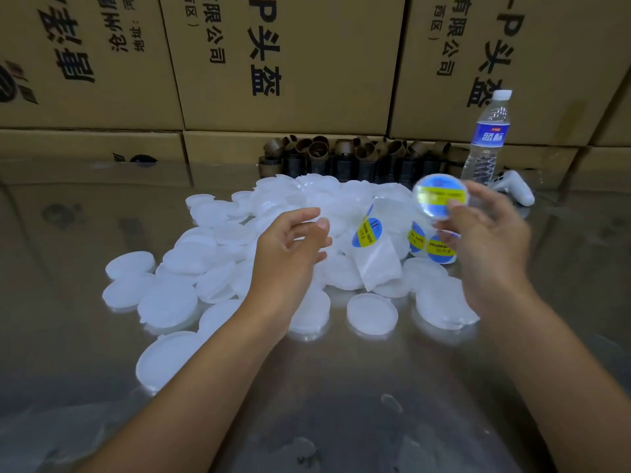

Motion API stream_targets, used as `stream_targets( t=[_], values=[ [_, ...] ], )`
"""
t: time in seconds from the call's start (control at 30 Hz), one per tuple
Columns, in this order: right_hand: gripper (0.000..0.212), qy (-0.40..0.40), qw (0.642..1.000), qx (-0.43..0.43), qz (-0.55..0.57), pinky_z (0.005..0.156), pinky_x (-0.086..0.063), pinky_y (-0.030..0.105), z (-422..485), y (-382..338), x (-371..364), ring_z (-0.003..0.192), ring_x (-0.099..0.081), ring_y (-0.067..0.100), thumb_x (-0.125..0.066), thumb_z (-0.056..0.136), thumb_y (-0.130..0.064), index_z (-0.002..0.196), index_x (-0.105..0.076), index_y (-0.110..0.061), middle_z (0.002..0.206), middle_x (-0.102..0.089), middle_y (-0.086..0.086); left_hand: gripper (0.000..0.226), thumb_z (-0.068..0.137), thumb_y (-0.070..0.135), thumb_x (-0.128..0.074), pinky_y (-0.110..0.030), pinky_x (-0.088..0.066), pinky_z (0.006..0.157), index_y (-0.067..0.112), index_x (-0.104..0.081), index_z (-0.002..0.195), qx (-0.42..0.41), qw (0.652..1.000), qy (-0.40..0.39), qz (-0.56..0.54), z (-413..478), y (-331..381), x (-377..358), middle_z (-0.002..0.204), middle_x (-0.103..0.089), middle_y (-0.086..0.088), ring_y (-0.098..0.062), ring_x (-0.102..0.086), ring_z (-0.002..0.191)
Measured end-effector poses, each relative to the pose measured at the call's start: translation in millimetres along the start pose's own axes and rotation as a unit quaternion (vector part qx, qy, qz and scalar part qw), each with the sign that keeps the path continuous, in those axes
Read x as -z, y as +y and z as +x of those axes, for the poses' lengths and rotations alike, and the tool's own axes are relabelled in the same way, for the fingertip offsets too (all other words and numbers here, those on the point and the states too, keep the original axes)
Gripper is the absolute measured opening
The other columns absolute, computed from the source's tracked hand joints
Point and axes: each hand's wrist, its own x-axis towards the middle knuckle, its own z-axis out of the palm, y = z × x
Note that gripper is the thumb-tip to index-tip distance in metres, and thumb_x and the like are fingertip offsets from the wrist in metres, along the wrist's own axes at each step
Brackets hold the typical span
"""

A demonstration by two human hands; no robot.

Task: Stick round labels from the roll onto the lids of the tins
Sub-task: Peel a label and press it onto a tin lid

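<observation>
My right hand holds up a white round lid by its rim; a blue and yellow round label covers its top, blurred by motion. My left hand hovers over the pile of white plastic lids with fingers loosely curled and nothing in it. Between the hands a strip of white label backing lies on the pile, carrying a blue and yellow label. More labels show just below my right hand.
A shiny metal table holds everything. Behind the pile stand several empty brown roll cores, a water bottle and a white controller. Stacked cardboard boxes wall off the back.
</observation>
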Motion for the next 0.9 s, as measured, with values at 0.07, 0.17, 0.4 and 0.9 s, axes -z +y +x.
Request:
stream_targets(
  t=[0.07,0.17,0.4,0.9],
  values=[
    [0.024,0.128,0.992,-0.002,0.015,0.055,-0.049,0.015,14.3,6.7,11.6,0.052,-0.059,-0.001,-0.055,0.092,-0.005,0.108,-0.060,-0.021,0.060,-0.064,-0.015,0.015,0.093,0.013,-0.059,-0.023,-0.052,0.080,0.028,-0.062,0.095,-0.041,0.996,-0.001,0.078,-1.4,-2.7,-1.2,0.090,-0.066,0.005,-0.008,-0.066,0.086],
    [0.028,0.244,0.970,0.004,0.000,0.077,-0.052,0.031,28.5,20.9,28.4,0.079,-0.063,0.016,-0.052,0.093,-0.009,0.121,-0.055,-0.015,0.082,-0.062,-0.003,0.019,0.092,0.014,-0.060,-0.010,-0.046,0.074,0.032,-0.061,0.090,-0.093,0.981,-0.037,0.167,-7.5,-5.4,-6.2,0.084,-0.064,0.014,0.003,-0.059,0.082],
    [0.033,0.310,0.942,-0.053,-0.115,0.077,-0.048,0.022,45.9,47.7,58.1,0.086,-0.060,0.018,-0.058,0.089,-0.009,0.122,-0.056,-0.008,0.100,-0.062,0.007,0.009,0.087,0.033,-0.067,-0.009,-0.034,0.083,0.032,-0.062,0.093,-0.204,0.873,-0.211,0.389,-19.3,-8.1,-5.8,0.095,-0.061,0.014,0.001,-0.049,0.094],
    [0.027,0.173,0.948,0.096,-0.249,0.084,-0.040,0.017,23.6,16.9,32.1,0.083,-0.055,0.007,-0.053,0.084,-0.008,0.108,-0.062,-0.017,0.110,-0.052,-0.002,0.013,0.083,0.046,-0.068,-0.006,-0.019,0.089,0.033,-0.067,0.082,-0.218,0.771,-0.325,0.503,-20.2,-11.8,-2.9,0.098,-0.050,0.018,0.002,-0.035,0.100]
  ],
)
